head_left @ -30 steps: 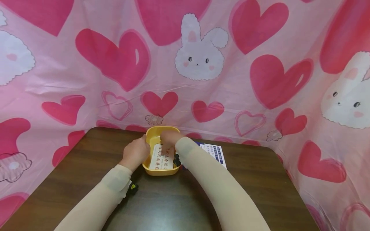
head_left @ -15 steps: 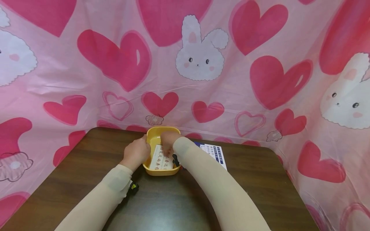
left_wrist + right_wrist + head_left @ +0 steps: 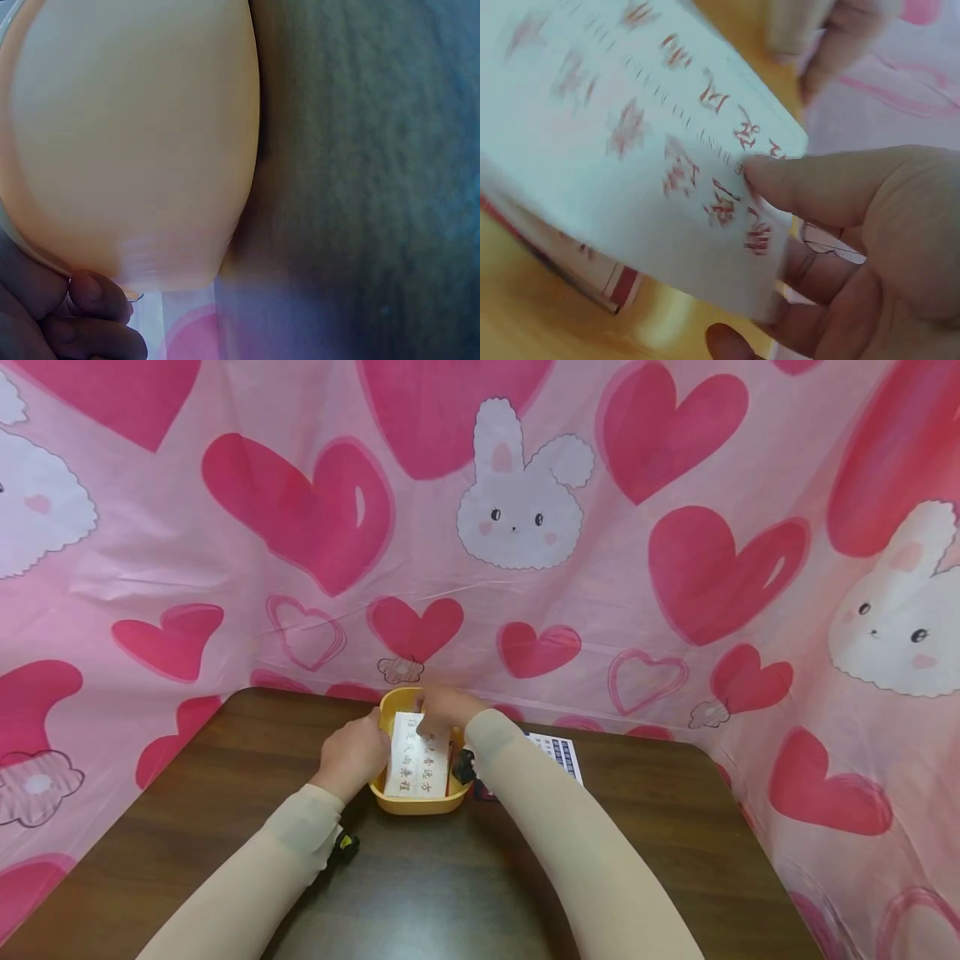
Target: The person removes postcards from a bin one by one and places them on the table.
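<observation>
A yellow plastic basin (image 3: 420, 807) stands near the table's back edge. My left hand (image 3: 354, 755) grips its left rim; in the left wrist view, curled fingers (image 3: 97, 330) show at the rim beside the basin's outer wall (image 3: 135, 150). My right hand (image 3: 450, 708) pinches the far end of a white card (image 3: 417, 768) with red Chinese characters. In the right wrist view the thumb lies on top of the card (image 3: 652, 150), the fingers beneath it. The card is tilted over the basin. Under it, a red-edged card (image 3: 622, 289) shows inside the basin.
Printed white cards with blue blocks (image 3: 561, 755) lie on the table right of the basin, partly hidden by the right sleeve. A dark wooden table (image 3: 405, 885) extends toward me. Behind it hangs a pink curtain (image 3: 337, 610) with hearts and rabbits.
My right hand has raised the white card and drawn it toward the far side of the basin. A red edge now shows beneath it. The left hand stays on the rim.
</observation>
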{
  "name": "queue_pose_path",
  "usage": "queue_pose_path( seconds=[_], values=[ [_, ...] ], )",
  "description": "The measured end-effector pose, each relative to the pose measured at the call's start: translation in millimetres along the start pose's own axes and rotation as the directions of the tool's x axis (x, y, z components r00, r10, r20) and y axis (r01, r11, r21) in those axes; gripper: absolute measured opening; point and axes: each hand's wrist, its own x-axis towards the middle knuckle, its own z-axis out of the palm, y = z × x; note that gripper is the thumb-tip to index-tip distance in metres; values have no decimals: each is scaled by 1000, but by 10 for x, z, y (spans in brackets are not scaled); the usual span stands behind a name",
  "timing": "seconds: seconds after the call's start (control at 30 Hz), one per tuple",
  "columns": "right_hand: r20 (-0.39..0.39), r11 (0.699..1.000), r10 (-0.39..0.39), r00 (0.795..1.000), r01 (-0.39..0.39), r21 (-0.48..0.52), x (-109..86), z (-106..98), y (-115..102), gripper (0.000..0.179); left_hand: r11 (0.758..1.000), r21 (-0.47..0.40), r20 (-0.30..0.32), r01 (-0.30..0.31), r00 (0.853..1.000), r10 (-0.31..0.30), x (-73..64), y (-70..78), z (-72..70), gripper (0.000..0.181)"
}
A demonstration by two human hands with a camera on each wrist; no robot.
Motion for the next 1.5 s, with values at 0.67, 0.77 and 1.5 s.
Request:
queue_pose_path(
  seconds=[0.67,0.77,1.5],
  values=[
    [-354,748,150,923,128,651,-301,-290,790,35,999,9,40,47,998,-47,33,24,-10,63],
    [-374,698,209,904,130,704,-420,-348,919,35,999,7,39,43,998,-44,32,16,-6,63],
    [-322,607,496,807,-56,793,-1043,-364,2080,39,999,21,43,32,999,-33,11,34,-26,65]
  ],
)
